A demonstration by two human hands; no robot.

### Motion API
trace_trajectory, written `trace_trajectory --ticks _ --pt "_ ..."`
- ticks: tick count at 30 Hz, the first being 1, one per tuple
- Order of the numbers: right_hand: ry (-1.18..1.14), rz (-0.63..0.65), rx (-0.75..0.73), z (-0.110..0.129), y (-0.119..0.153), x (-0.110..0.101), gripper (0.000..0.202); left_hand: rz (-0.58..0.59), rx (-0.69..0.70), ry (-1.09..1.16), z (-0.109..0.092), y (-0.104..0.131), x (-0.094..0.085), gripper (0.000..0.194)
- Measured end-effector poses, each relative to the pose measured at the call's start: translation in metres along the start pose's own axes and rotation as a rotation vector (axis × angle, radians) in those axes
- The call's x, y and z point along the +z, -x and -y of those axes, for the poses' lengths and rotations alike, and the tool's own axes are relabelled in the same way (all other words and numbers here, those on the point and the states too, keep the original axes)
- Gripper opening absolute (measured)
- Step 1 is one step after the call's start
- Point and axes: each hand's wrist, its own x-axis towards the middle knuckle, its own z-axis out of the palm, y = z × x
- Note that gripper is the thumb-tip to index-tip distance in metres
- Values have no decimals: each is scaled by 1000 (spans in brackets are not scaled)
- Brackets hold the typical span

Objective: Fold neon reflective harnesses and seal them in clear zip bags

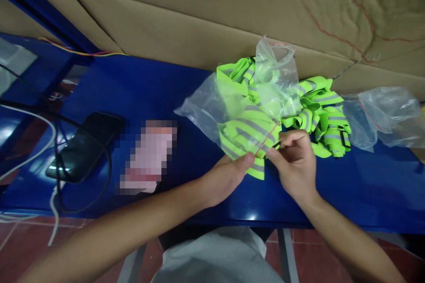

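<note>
Near the middle of the table, a clear plastic bag (202,108) with a red line along its opening lies over neon-yellow straps with grey stripes (247,130). My left hand (229,177) is closed on the bag's edge and the straps beneath it, thumb on top. Just to its right, my right hand (294,163) pinches at the bag's opening, close to a small black piece; exactly what its fingertips hold is hard to make out. Another clear bag (277,79) rests on the pile behind. More striped straps (332,119) lie in loops to the right.
The blue table (133,84) has a black phone (86,146) with cables over it at the left, beside a pinkish blurred object (149,154). Empty clear bags (392,115) lie at the right. Brown wrapped packages (199,17) stand along the back edge.
</note>
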Motion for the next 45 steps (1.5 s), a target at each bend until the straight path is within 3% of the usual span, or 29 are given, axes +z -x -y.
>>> trace_trajectory --ticks 2,4,8,10,15,19,23,29,34,39,45 --pt "-49 -1 10 -3 -4 -6 39 9 69 3 -11 1 2 81" --pt "-107 54 78 -6 -5 -7 43 -53 127 11 -18 1 4 83" --pt "-193 192 242 -7 -2 6 63 -228 136 41 -19 -2 3 66" --pt "-201 214 266 -8 -1 12 75 -263 114 52 -14 -6 0 59" --pt "-125 234 270 -16 -2 14 62 -239 128 21 -1 -11 -7 53" --pt "-81 168 246 -21 -1 12 53 -191 125 22 5 -11 -5 48" --pt "-80 151 270 -19 -2 12 53 -165 107 59 10 -11 -2 49" --pt "-151 223 333 -17 -8 12 60 -165 85 66 6 -10 -3 50" --pt "-234 451 437 -28 -8 8 52 -145 27 75 -1 -7 1 49" --pt "-176 312 392 -29 -3 13 45 -179 77 73 6 -3 2 38" --pt "-176 211 485 -21 1 18 53 -125 56 80 15 -2 -2 37"
